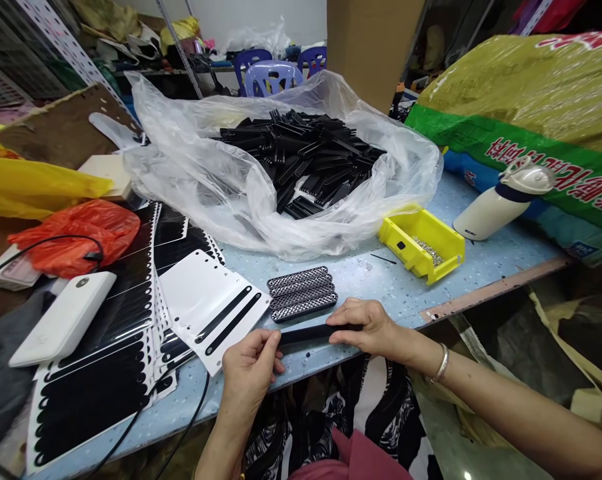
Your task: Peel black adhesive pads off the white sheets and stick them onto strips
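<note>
A narrow black strip point(305, 334) is stretched level between my two hands, just above the front edge of the table. My left hand point(251, 363) pinches its left end between thumb and fingers. At the other end, my right hand point(365, 327) grips it with the thumb below and the fingers on top. Just behind the strip lie several black bars with a lattice pattern point(302, 293), side by side. To the left, near my left hand, is a white backing sheet point(201, 293) with two black stickers point(233, 322), rounded and holed at the ends.
A clear plastic bag point(195, 173) full of black plastic pieces point(305, 157) stands behind. On the right are a yellow bin point(405, 243) of small metal parts, a white bottle point(493, 210) and a large sack point(531, 113). Black sticker sheets point(91, 393) and a white power bank point(63, 320) lie left.
</note>
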A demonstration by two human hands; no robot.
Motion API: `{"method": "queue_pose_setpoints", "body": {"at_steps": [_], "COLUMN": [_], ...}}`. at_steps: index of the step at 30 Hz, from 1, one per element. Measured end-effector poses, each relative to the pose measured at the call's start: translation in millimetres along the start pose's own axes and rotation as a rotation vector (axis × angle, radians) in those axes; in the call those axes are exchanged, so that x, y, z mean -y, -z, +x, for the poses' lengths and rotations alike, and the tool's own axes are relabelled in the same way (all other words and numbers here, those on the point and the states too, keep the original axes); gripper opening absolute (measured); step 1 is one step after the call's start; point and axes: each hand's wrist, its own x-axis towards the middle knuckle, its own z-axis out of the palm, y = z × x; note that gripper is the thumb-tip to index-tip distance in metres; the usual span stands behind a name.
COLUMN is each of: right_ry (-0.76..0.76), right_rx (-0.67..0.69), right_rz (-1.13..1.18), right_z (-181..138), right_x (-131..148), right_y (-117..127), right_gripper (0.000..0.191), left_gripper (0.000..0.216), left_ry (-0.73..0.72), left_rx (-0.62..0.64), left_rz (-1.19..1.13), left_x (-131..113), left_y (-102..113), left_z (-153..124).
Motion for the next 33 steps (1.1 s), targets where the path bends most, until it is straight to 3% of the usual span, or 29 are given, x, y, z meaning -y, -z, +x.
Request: {"method": "queue_pose_setpoints", "body": {"at_steps": [7,17,25,33], "right_ry": [-0.002,0.287,0.274,0.137], "right_rx": [-0.005,-0.06,-0.061,-0.077], "right_rz": [0.004,-0.232,-0.18,-0.101], "right_z": [2.1,-3.8,-4.4,-6.3], "right_x": [1.1,4.5,-0.2,-3.3], "right_y": [-2.0,-9.4,-6.0,-6.4], "right_gripper": [0.019,0.018,0.018,0.021], "left_gripper": [0.032,0.032,0.032,0.031], "left_ry": [0.015,0.017,0.008,0.004], "left_rx": [0.001,-0.015,-0.024,-0.024], "left_rz": [-0.011,-0.017,-0.014,-0.027], "left_x": [-0.3,-0.8,0.9,-0.2], "left_y": [-0.5,-1.8,-1.4,-2.1], "left_z": [0.4,1.2,0.9,1.3]}}
